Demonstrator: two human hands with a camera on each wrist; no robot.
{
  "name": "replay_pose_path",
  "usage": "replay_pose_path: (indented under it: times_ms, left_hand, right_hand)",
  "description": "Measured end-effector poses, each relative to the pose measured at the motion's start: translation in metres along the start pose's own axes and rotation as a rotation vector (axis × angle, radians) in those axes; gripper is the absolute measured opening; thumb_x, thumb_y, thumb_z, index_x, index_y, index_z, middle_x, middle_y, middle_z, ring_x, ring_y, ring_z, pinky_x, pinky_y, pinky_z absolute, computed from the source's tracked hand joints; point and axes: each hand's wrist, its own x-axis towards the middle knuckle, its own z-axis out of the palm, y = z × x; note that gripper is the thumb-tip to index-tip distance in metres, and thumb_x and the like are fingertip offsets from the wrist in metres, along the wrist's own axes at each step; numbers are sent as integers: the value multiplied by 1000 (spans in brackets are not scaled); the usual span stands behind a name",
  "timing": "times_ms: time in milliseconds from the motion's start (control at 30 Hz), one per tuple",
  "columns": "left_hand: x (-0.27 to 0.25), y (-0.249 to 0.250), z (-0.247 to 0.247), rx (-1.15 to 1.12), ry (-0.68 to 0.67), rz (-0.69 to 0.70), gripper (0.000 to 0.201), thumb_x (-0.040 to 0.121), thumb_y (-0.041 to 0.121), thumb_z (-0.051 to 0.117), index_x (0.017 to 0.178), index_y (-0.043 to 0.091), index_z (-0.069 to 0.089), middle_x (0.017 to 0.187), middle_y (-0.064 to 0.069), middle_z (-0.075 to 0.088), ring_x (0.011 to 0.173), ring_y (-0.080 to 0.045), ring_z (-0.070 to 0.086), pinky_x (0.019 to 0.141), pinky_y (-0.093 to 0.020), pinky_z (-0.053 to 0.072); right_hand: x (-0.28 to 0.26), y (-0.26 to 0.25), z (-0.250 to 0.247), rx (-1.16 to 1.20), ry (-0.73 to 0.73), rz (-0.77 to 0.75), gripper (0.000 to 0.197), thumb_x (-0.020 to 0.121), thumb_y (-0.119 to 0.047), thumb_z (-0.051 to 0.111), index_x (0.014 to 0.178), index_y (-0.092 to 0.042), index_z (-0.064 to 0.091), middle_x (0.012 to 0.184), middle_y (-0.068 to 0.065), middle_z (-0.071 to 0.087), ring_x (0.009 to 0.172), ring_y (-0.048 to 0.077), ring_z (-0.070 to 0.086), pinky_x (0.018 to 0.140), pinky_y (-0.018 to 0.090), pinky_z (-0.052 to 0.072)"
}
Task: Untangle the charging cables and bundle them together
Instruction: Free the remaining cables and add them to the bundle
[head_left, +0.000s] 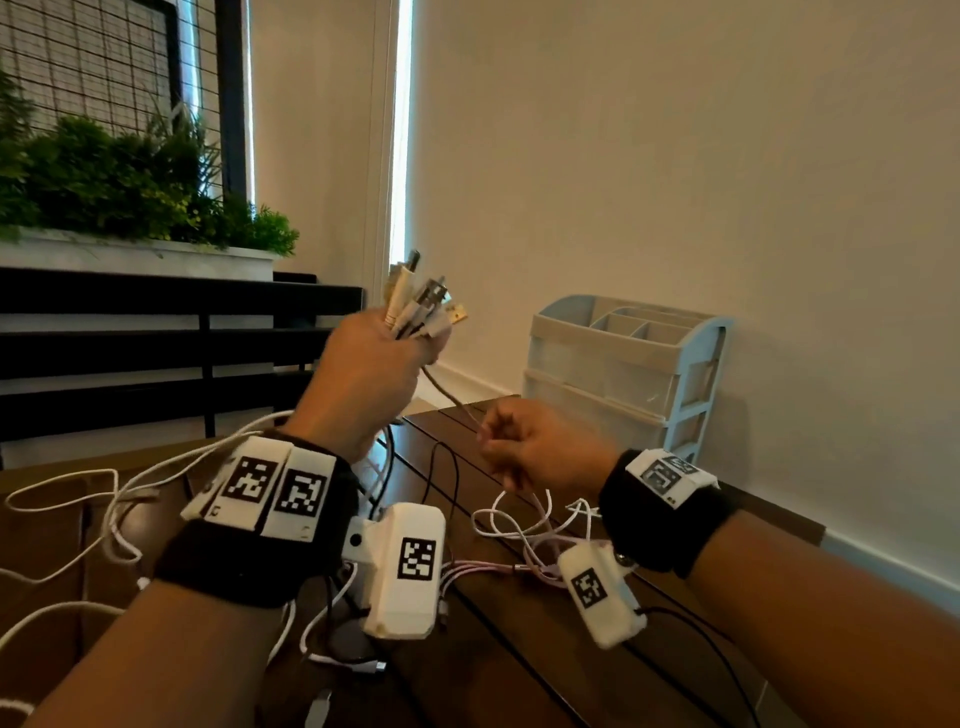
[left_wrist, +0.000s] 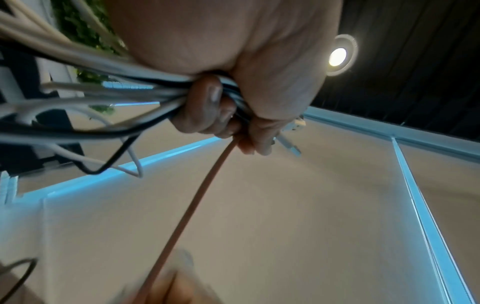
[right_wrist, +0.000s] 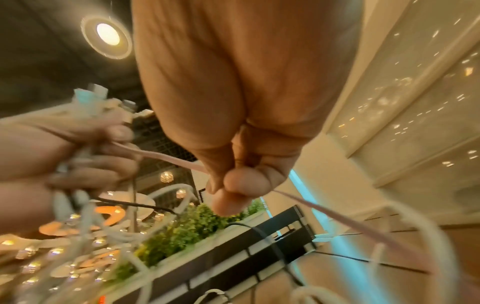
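Note:
My left hand (head_left: 376, 364) is raised above the table and grips a bundle of charging cables (head_left: 415, 306), white and black, with their plug ends sticking up out of the fist. In the left wrist view its fingers (left_wrist: 207, 107) are curled round the same cables (left_wrist: 91, 98). A pink cable (head_left: 452, 397) runs taut from that fist down to my right hand (head_left: 524, 447), which pinches it between thumb and fingers. The right wrist view shows this pinch (right_wrist: 228, 185) on the pink cable (right_wrist: 166, 158). Loose white and black cable loops (head_left: 104, 499) trail over the wooden table (head_left: 519, 665).
A pale blue drawer organiser (head_left: 628, 364) stands on the table's far right corner against the wall. A planter with green foliage (head_left: 130, 182) sits on a dark slatted bench at the left. More tangled pink and white cable (head_left: 530, 540) lies below my right hand.

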Motion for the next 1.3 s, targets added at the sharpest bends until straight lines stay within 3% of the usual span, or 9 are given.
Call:
replay_pose_path:
  times_ms: [100,233,400,567,633,767,900,1100,1300]
  left_hand:
    - [4,7,-13,-49,61,58,16,88,27,67,78,14,67,82,-13,66,75,-25,62,67,-34,50]
    - [7,10,-29,34,181,212,22,90,25,65,72,14,60,65,-2,53,44,5,45,42,-12,38]
    - [18,12,-64,105,341,344,23,90,31,63,69,21,58,65,1,52,49,-2,44,49,-17,38]
    - [17,8,-50,-22,249,225,25,91,27,63,68,19,56,59,-3,56,55,-11,55,55,-24,48]
    - [16,9,-40,-150,173,115,21,91,23,64,72,19,60,50,7,59,50,-8,61,54,-24,55]
    - [13,6,-23,-243,82,25,27,91,23,64,64,23,65,49,10,48,40,-7,41,40,-18,36]
    - [1,-7,7,-89,50,-49,13,86,25,70,82,12,70,75,-8,61,64,-19,53,58,-30,43]
    - [-7,-37,37,331,-136,-143,18,86,27,70,86,11,63,68,0,54,58,-11,49,47,-23,32]
    - [-7,-42,36,401,-221,-200,20,85,18,70,101,6,67,78,-4,59,66,-14,54,51,-24,36]
  right_hand:
    - [6,24,-15,-45,52,60,7,94,-6,55,100,-5,54,70,7,61,52,14,58,48,23,47]
    - [11,39,-34,-104,38,91,5,93,-9,58,90,-13,56,70,5,65,56,14,62,51,24,49]
    - [6,50,-53,-42,118,179,5,91,-3,59,89,-7,56,70,12,68,57,18,63,50,25,51]
    - [10,37,-48,-234,119,149,10,88,-14,66,82,-9,61,79,12,74,68,20,72,55,25,50]
    - [13,30,-44,-247,93,122,12,88,-18,67,82,-10,61,79,9,74,67,19,72,55,25,50]
    - [16,13,-35,-343,45,50,12,85,-23,71,78,-16,64,70,2,72,56,11,66,50,21,47]
    - [15,-4,-26,-388,51,-71,16,80,-27,75,75,-16,65,68,1,72,54,12,66,61,32,57]
    - [16,-21,-17,-445,166,-197,5,78,-17,74,76,-16,70,65,0,67,56,15,61,65,41,56]
    - [14,-16,-19,-453,141,-207,13,81,-16,72,92,-9,70,80,8,70,71,25,65,71,45,56]
